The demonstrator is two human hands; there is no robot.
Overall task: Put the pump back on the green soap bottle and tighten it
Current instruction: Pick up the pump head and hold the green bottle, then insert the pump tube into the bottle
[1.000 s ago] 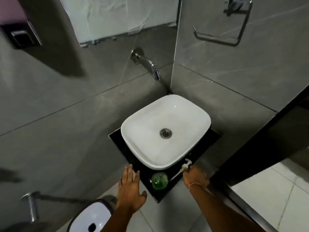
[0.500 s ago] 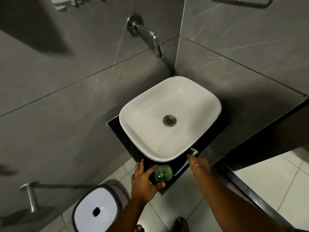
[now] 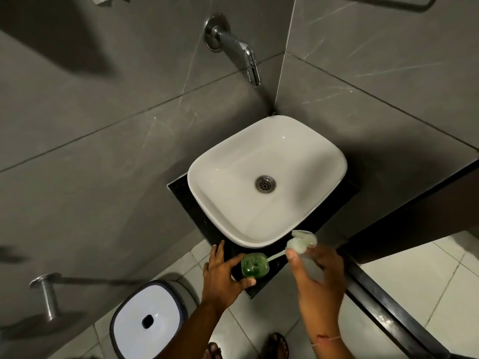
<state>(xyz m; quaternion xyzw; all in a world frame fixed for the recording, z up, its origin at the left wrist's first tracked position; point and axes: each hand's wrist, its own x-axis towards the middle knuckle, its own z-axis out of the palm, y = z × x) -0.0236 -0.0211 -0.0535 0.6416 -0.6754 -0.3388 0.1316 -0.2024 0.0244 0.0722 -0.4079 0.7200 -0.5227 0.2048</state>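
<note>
Down at the near corner of the black counter (image 3: 207,229), the green soap bottle (image 3: 254,264) stands upright, the left hand (image 3: 222,275) wrapped around it. Just to its right, the right hand (image 3: 317,275) grips the blurred white pump (image 3: 302,242), lifted, its tube slanting toward the bottle's mouth beside the white sink (image 3: 228,161).

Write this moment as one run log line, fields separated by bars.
left hand: holds green soap bottle on counter | right hand: holds pump, tube toward bottle mouth | pump: not seated
</note>
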